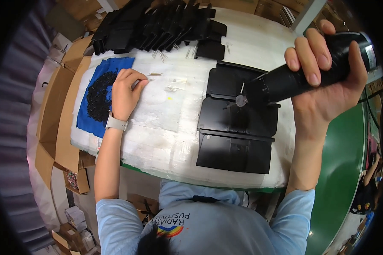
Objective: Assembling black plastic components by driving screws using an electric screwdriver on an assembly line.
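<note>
My right hand (321, 74) grips a thick black electric screwdriver (281, 83), tilted with its nose down to the left. A pale round piece (241, 100) shows at its tip, over a row of black hinged panels (236, 151). Beside the tip, a thin silver pin (243, 87) shows against the panels. On the left, my left hand (128, 91) is closed in a pinch, with a small metal pin (150, 79) at the fingertips. Another brassy pin (155, 74) lies just beyond. Close to that hand, a heap of small black parts (98, 97) rests on a blue cloth (84, 121).
A large stack of black panels (157, 25) fills the table's far side, with loose pins (161, 55) before it. An open cardboard box (51, 114) stands at the left edge. A metal post (307, 18) rises at the far right. Green floor (338, 165) shows beyond the table.
</note>
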Demonstrator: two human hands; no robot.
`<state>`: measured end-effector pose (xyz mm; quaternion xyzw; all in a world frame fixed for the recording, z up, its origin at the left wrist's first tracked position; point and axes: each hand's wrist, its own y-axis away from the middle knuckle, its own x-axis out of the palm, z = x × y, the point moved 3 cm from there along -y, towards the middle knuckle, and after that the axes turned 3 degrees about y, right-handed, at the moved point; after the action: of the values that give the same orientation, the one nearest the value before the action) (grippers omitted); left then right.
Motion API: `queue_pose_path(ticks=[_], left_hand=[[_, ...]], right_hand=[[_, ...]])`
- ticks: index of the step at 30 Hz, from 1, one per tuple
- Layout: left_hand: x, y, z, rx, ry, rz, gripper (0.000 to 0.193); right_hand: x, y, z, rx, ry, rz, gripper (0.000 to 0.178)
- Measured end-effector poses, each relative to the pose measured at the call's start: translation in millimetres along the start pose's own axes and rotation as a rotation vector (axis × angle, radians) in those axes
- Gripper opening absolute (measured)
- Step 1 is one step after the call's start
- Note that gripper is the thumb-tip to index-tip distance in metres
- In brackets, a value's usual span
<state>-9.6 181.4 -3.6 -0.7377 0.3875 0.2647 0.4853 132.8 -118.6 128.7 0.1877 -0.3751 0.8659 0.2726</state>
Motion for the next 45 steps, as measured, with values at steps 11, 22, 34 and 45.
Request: queue_pose_path(ticks=[11,22,34,45], left_hand=[[56.4,-50.4,-101.8,-0.066,0.615,0.269,0.009],[110.3,-77.0,-158.2,0.295,0.496,0.512,0.005],[116.2,-71.4,-150.4,0.341,0.540,0.461,0.006],[116.3,-69.1,-151.2,0.360,0.546,0.425,0.004]], right_hand=[[-13.8,-2.7,10.9,-0.068,0.339,-0.533,0.024],[-39.2,-18.1,8.4,-0.027,0.549,-0.401,0.025],[-36.3,-15.2,-8.6,0.113,0.473,-0.363,0.025],[-35.1,-11.0,-15.3,0.163,0.488,-0.351,0.021]])
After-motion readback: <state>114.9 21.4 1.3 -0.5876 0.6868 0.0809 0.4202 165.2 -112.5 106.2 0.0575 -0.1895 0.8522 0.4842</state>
